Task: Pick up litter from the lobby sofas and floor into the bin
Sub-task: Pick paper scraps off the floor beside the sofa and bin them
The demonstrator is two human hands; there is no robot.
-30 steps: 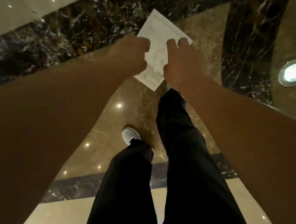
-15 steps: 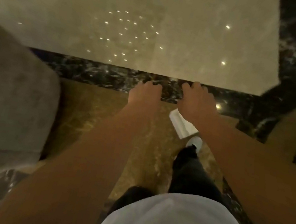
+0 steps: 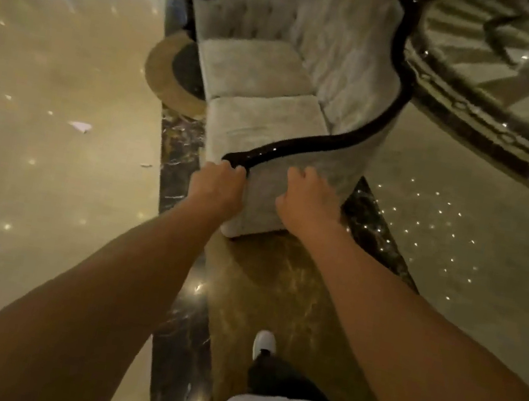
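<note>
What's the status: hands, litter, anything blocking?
Left hand fisted, right hand loosely curled; nothing visible in either. White paper scrap on the floor, left of the sofa. Smaller bits nearby. Path to them open; no bin in view.

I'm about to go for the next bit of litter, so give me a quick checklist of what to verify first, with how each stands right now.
1. Litter in sight: ok. A white paper scrap lies on the pale floor to the left, with smaller bits nearer the dark marble strip.
2. Sofa seats free of litter: ok, both cushions look bare.
3. Left hand free: cannot tell, it is curled and what is in it is hidden.
4. Right hand free: cannot tell, only its back shows.
5. Bin located: not ok, none in view.
6. Path to the scrap: ok, open floor.
</note>
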